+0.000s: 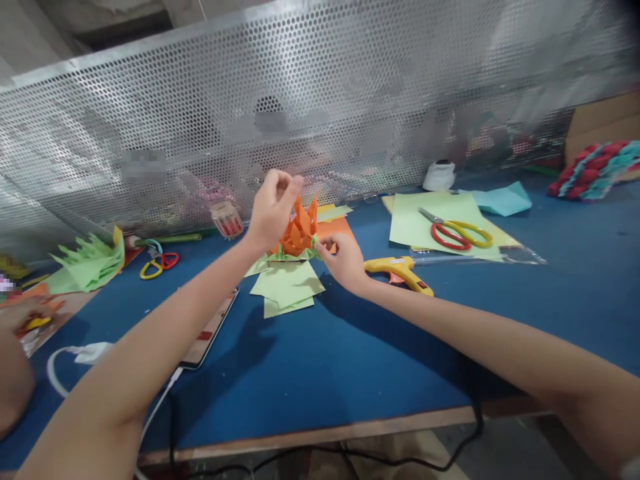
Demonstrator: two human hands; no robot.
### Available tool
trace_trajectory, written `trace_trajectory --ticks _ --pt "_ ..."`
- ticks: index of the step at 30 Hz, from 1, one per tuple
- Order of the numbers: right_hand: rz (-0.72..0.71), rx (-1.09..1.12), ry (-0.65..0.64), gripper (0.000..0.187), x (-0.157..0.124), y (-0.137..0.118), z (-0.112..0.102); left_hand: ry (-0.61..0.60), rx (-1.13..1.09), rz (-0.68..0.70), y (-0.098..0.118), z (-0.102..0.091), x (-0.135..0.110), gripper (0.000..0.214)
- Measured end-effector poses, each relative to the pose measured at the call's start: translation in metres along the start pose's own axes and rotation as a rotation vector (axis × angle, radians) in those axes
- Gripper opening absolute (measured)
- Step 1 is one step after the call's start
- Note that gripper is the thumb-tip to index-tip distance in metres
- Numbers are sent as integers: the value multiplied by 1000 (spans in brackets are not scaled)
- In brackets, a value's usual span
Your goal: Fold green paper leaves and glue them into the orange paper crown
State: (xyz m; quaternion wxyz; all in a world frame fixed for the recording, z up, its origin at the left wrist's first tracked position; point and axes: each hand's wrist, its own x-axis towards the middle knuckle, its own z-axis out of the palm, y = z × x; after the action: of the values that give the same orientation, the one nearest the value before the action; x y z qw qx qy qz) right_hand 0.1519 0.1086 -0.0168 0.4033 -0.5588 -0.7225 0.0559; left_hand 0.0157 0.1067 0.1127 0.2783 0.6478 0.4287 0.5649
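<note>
- Paper flower [299, 233], orange with green at its base, is seen on the blue table [350, 353], on top of a small pile of green paper squares [287, 287]. It is the landmark for every place told below.
- Blue table is spread all around the flower, and a shiny wall with little holes [250, 107] is stood behind it.
- Green sheets [430, 220] are laid well to the right of the flower, and red and yellow scissors [455, 233] are laid on them.
- Yellow glue gun [400, 272] is laid just to the right of the flower, near the right wrist.
- Left hand [273, 210] is held up at the flower's left side and top. Its fingers are curled close together in a pinch, but what is pinched, if anything, cannot be told.
- Right hand [343, 260] is set at the flower's right base. Its fingertips are closed lightly and are touching the green edge there.
- For good work, it is judged that the base should be kept still by the lower hand, and each orange tip should be pulled softly, so the paper is not torn or squashed.
- Small red and yellow scissors [157, 263] are laid far to the left of the flower.
</note>
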Motion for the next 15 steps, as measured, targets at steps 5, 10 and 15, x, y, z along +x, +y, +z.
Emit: trace_trajectory --ticks 5,10,15 --pt "59 98 -46 34 4 3 22 -81 249 109 -3 -5 48 20" --pt "45 167 -58 34 0 1 37 -214 410 -53 -15 1 65 20" --pt "36 200 -45 33 1 -1 46 -411 476 -427 -10 5 74 36"
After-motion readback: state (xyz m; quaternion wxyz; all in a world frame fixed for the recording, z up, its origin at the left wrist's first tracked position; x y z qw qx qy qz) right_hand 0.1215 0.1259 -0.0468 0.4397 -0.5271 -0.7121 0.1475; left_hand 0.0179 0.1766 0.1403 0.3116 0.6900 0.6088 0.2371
